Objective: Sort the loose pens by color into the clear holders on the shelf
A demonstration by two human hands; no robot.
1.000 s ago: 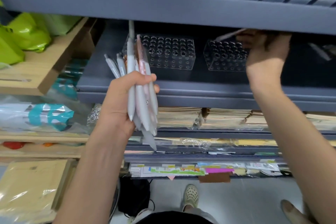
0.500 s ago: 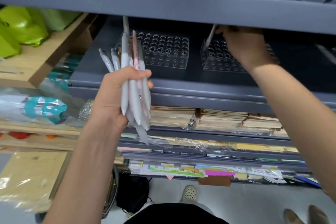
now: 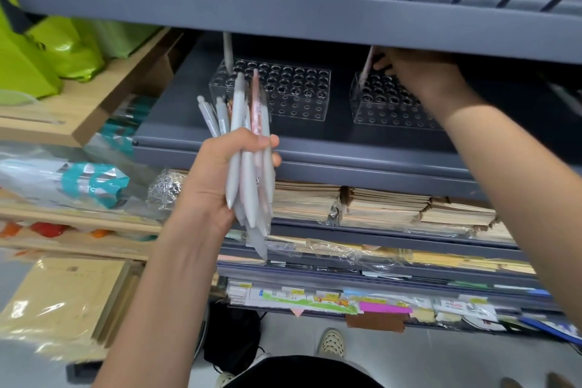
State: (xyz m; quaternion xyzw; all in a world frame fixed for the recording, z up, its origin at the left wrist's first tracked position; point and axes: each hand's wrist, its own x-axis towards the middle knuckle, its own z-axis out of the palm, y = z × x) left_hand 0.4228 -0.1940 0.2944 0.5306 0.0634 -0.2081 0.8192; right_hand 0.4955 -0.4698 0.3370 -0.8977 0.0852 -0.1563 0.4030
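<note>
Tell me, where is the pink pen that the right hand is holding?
The pink pen is at the near-left corner of the right clear holder, tip down, pinched by the right hand under the upper shelf.

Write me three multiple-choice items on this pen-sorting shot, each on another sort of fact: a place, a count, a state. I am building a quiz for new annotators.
1. Where does the pink pen in the right hand go?
A. right holder
B. left holder
C. the floor

2. How many clear holders stand on the shelf?
A. one
B. two
C. four

3. What is the left hand doing?
A. hanging open
B. gripping a bundle of pens
C. pressing on the shelf

Key: 1 A, its tip sits at that holder's left edge; 2 B, two pierced blocks stand side by side; 3 B, its fingers wrap the pens.
</note>
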